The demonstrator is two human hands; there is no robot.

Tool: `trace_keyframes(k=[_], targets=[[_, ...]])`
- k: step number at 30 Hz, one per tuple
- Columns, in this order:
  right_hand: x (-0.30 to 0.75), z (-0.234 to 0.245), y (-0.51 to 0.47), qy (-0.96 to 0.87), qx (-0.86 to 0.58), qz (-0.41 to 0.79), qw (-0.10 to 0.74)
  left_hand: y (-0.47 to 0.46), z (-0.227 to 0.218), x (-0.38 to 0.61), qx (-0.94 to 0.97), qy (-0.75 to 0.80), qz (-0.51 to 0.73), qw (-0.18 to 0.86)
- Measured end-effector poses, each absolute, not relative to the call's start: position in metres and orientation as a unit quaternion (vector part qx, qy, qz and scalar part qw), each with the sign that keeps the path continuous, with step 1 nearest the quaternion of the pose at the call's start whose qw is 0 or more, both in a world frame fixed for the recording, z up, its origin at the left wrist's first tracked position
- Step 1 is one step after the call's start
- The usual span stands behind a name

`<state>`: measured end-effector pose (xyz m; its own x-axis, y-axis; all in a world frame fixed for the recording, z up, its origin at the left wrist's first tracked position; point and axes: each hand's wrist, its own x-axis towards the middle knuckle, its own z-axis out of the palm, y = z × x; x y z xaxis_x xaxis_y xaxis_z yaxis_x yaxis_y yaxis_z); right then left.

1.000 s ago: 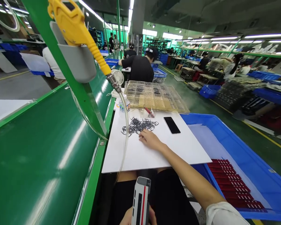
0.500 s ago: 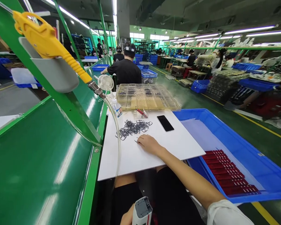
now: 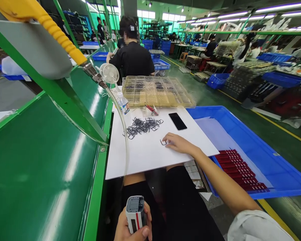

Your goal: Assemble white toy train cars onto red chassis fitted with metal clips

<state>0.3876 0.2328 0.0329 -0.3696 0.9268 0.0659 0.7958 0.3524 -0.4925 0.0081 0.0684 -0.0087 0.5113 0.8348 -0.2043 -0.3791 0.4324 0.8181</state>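
My right hand [image 3: 178, 143] rests on a white board [image 3: 145, 162], its fingertips touching or just beside a single bent wire clip [image 3: 163, 142]. To the left of that hand lies a tangled pile of dark wire clips [image 3: 142, 127]. Down by my lap, my left hand [image 3: 134, 227] grips a white and grey handheld device [image 3: 135, 214] with a red stripe. A black smartphone [image 3: 177, 121] lies on the board to the right of the pile.
A clear compartment tray [image 3: 157, 91] holding small parts stands behind the board, with a water bottle [image 3: 122, 103] and a small cup of red-handled tools [image 3: 150, 109]. A blue crate [image 3: 240, 134] with red strips sits right. A green bench [image 3: 47, 160] runs left. A co-worker [image 3: 132, 57] sits opposite.
My right hand has slid right, away from the pile, with one clip now lying apart by its fingertips. The left hand has raised the device. The view has tilted upward.
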Motion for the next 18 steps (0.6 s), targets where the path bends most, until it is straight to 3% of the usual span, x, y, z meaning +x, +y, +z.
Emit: trace_keyframes(k=[3, 10, 15, 18], targets=[[0.397, 0.03, 0.234, -0.8, -0.523, 0.216, 0.198, 0.072, -0.016, 0.003, 0.343, 0.246, 0.39, 0.818], [0.392, 0.026, 0.242, -0.814, -0.522, 0.19, 0.172, 0.076, -0.047, -0.011, 0.322, 0.069, 0.378, 0.865], [0.395, 0.038, 0.24, -0.832, -0.517, 0.099, 0.176, 0.079, -0.045, -0.006, 0.362, 0.092, 0.395, 0.839], [0.398, 0.04, 0.24, -0.827, -0.535, 0.111, 0.135, 0.077, -0.042, -0.004, 0.382, 0.138, 0.394, 0.825]])
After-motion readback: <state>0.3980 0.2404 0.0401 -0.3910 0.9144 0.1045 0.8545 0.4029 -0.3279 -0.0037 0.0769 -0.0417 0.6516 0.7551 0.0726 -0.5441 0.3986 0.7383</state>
